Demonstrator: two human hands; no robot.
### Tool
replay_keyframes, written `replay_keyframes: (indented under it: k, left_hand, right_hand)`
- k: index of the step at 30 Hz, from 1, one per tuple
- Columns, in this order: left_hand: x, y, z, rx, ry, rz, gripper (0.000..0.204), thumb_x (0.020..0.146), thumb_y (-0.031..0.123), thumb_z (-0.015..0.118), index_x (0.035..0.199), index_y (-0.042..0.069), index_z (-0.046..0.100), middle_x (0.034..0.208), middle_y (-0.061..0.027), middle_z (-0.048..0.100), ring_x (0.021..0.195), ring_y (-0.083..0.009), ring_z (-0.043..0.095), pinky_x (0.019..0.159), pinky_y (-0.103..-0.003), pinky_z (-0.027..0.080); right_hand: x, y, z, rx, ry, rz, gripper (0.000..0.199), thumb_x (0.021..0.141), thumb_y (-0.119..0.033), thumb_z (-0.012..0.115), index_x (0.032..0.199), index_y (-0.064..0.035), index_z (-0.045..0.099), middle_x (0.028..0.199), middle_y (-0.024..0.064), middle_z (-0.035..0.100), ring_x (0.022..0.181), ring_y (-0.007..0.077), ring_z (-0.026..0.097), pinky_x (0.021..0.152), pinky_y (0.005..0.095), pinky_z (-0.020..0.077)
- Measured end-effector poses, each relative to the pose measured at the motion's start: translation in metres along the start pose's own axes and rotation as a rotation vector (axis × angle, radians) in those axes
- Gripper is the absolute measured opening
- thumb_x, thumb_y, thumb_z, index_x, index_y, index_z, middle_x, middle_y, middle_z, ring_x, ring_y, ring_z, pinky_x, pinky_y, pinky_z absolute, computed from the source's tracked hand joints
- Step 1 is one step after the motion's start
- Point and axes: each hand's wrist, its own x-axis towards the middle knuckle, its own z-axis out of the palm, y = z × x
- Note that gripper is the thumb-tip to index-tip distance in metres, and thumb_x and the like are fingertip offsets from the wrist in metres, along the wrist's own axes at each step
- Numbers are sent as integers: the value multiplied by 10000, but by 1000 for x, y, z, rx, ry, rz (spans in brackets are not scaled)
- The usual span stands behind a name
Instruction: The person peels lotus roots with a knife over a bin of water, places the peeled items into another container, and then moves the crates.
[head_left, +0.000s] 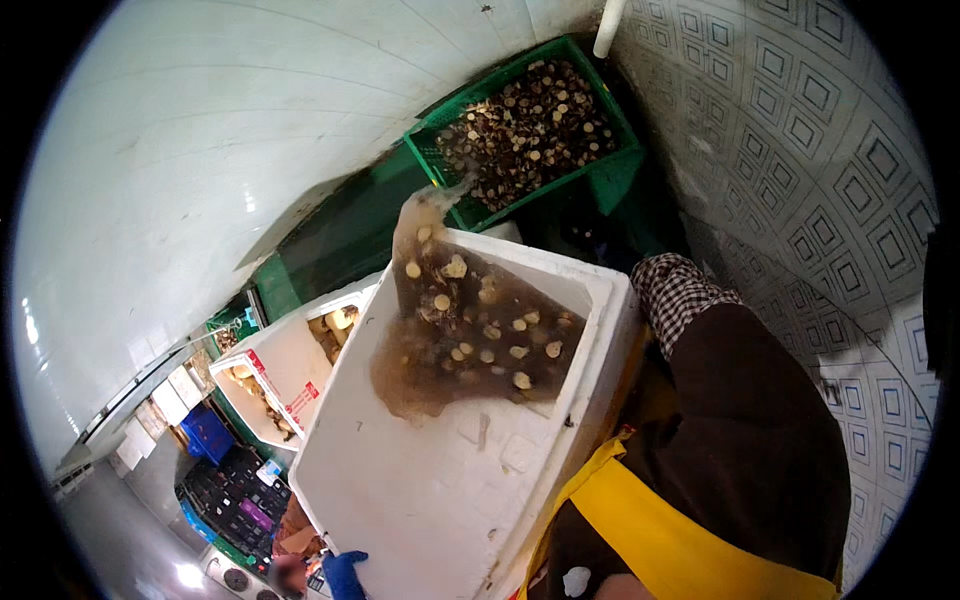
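Observation:
A large white foam box (400,480) is tilted in front of me. Murky brown water (400,375) with pale round pieces (519,352) lies at its far end and spills over the corner. Beyond that corner a green plastic crate (615,170) holds many small brown bits and pale discs (535,125). In a blue glove, my left hand (345,575) grips the box's edge at the bottom of the view. My right arm, in a dark sleeve with a checkered cuff (685,290), reaches to the box's right end; that hand and its fingers are hidden.
More white foam boxes (285,370) with pale yellowish contents stand on the left. Black crates (240,495) and a blue crate (208,433) are further back. A tiled wall (800,130) rises close on my right, and a white wall (220,130) curves along the left.

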Motion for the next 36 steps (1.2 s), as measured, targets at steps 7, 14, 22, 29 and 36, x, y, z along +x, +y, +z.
replay_keyframes:
  k: [7,14,22,29,36]
  left_hand:
    - [105,43,-27,202,-85,88,321,508,35,672,827,1,645,688,-84,638,532,-218,591,533,-323,503]
    - [104,91,-26,145,-124,113,213,620,72,597,817,4,642,738,-110,634,604,-217,598,570,-315,491]
    - [41,208,-3,273,-88,248,256,750,174,601,942,6,612,795,-105,627,741,-227,597,687,-330,485]
    - [21,280,25,392,-112,387,261,759,171,605,957,1,609,805,-102,628,747,-221,599,696,-326,487]
    - [1,363,89,494,-162,583,266,768,168,608,971,-4,606,815,-99,629,753,-214,602,704,-321,489]
  right_hand:
    - [4,1,-35,97,132,-33,439,822,-422,635,1104,-85,625,1003,56,657,923,187,596,819,346,450]
    - [-1,10,-55,169,225,-29,426,829,-412,629,1099,-81,625,989,56,658,908,184,599,806,339,454]
    - [-23,29,-64,250,332,-37,412,837,-400,623,1093,-77,626,972,56,661,892,181,603,792,332,459]
    - [-43,40,-67,324,381,-41,400,844,-390,617,1088,-73,626,958,56,663,878,178,606,779,325,463]
    - [-39,19,-51,399,373,-98,388,851,-381,611,1083,-70,627,944,56,665,864,176,610,767,318,467]
